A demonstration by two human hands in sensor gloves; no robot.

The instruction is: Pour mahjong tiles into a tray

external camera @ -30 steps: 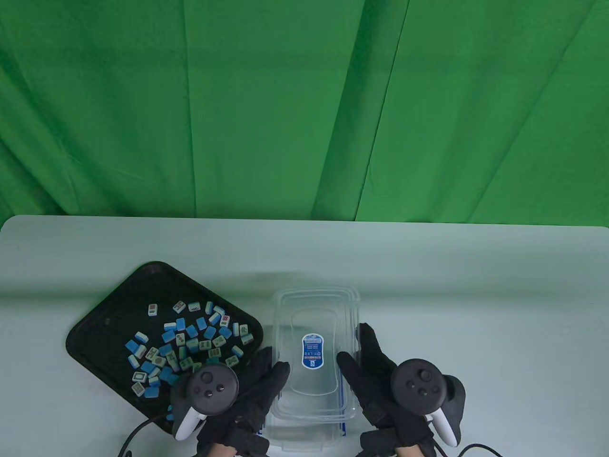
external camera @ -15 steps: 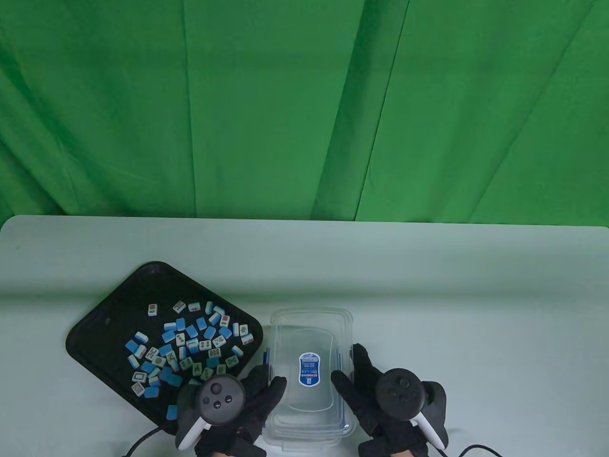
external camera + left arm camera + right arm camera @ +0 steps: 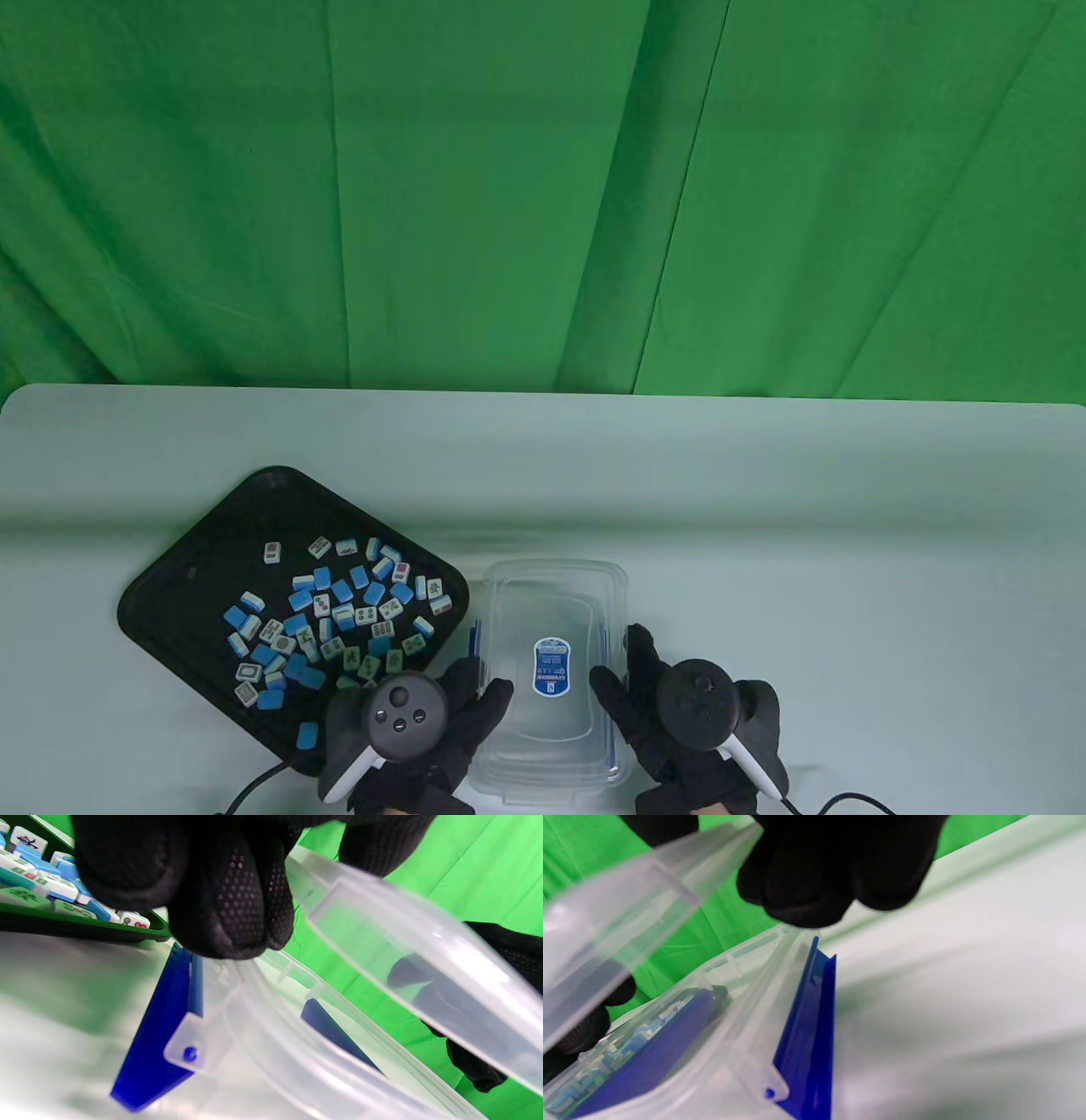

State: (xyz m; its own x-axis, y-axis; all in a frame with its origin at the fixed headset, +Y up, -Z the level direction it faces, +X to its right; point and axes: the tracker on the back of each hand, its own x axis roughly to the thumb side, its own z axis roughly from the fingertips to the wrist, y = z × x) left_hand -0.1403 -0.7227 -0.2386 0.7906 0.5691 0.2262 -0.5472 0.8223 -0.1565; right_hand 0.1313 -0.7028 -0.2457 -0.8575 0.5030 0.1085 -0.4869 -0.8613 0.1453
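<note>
Since the earlier frames the clear container (image 3: pixel 551 671) has come back toward the near edge, and both hands have drawn in w/ it; the tiles and tray are lying where they were.

Left hand (image 3: pixel 450 722) is gripping the container's left side, thumb (image 3: pixel 495 698) hooked over the wall into the inside, fingers (image 3: pixel 229 899) curled round the rim from outside. Right hand (image 3: pixel 662 713) is doing the same on the right side, thumb inside, fingers (image 3: pixel 814 870) wrapped on the outer wall. Both are clamping the box between them. Whether its base is touching the table (image 3: pixel 848 526) is unclear; wrist views are showing it tilted relative to the cams.

Container is showing no tiles inside, w/ a blue-and-white label (image 3: pixel 551 667) on its bottom and blue latch flaps (image 3: pixel 157 1043) hanging off its long sides.

Mahjong tiles (image 3: pixel 339 611) are sitting scattered in the black tray (image 3: pixel 187 586), mostly in its right and near half, some face up, some blue back up. Tray is lying just left of the container, angled on the table. Green cloth backdrop (image 3: pixel 543 187) is hanging behind the table.
</note>
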